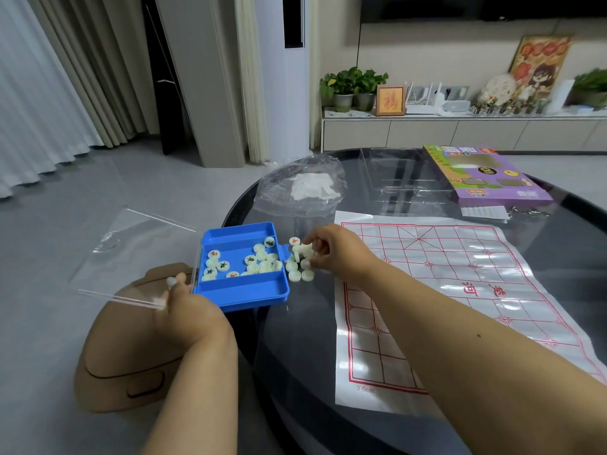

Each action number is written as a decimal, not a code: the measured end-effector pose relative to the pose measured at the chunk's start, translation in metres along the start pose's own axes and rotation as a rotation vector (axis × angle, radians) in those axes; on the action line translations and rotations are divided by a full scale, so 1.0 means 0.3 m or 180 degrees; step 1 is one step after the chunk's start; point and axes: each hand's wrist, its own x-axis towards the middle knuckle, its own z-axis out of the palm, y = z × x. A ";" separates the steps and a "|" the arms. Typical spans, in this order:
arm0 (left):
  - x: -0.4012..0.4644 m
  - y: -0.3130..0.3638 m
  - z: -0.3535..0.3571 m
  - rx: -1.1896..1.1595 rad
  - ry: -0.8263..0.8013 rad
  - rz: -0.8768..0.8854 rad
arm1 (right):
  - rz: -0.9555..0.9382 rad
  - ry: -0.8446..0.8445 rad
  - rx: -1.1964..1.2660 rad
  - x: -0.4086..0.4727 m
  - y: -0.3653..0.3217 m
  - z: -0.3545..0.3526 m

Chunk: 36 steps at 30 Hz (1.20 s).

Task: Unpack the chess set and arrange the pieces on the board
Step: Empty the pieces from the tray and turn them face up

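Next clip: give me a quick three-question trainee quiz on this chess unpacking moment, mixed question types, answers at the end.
1. True or false: pieces already stand on the paper board.
2. Where does the blue tray sit?
A. in the middle of the board
B. at the table's left edge, partly overhanging
C. on the purple box
3. Fill in: the right hand reaches into a cluster of pale ___ lying between tray and board.

Key
1. False: the board is bare.
2. B. The left hand grips the clear lid beside it.
3. Pieces.
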 end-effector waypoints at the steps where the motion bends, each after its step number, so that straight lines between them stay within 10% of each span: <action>1: 0.001 -0.001 -0.001 -0.0004 0.0003 0.0002 | -0.0002 0.0038 -0.0010 0.006 -0.003 -0.001; 11: 0.012 0.005 -0.016 0.0002 -0.0006 -0.0005 | -0.0173 0.0016 0.0097 0.036 -0.161 0.000; 18: 0.006 0.013 -0.017 -0.0124 -0.0007 0.0137 | -0.0795 -0.0513 -0.1936 0.042 -0.254 0.156; 26: 0.017 0.012 -0.018 -0.0090 -0.0003 0.0182 | -0.0034 -0.0283 0.0433 0.009 -0.267 0.065; 31: 0.019 0.009 -0.022 0.0050 0.0007 0.0121 | -0.0440 -0.0695 -0.1306 0.023 -0.230 0.086; 36: 0.027 0.015 -0.025 0.0123 0.0073 0.0174 | -0.0899 -0.0825 -0.1223 0.003 -0.250 0.115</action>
